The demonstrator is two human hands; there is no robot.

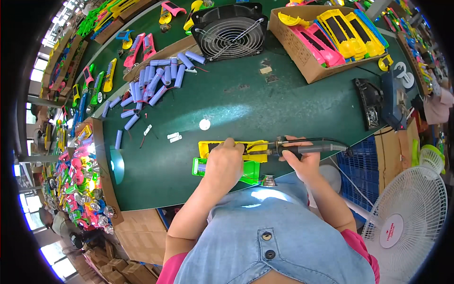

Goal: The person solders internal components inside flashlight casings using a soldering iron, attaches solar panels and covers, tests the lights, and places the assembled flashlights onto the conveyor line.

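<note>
In my right hand (304,158) is a soldering iron (314,149), its tip end pointing left over a yellow plastic lamp casing (257,156) near the table's front edge. A thin feed tube runs along the iron. My left hand (224,163) is closed, fingertips pressed together over the yellow casing and its dark panel; whatever they pinch is hidden. Below that hand lies an open green casing (251,169), with a purple battery cell (201,167) partly showing at its left end. A silvery reflector cup (268,180) rests beside the green casing, by a thin red wire.
Purple battery cells (158,80) lie heaped at the far left. A black fan (231,40) stands behind, beside a cardboard box (297,52) of coloured casings. At right is a soldering station (393,102). White disc (204,124) and small white strips (174,137) lie mid-table. Finished-looking lamps (85,194) fill the left.
</note>
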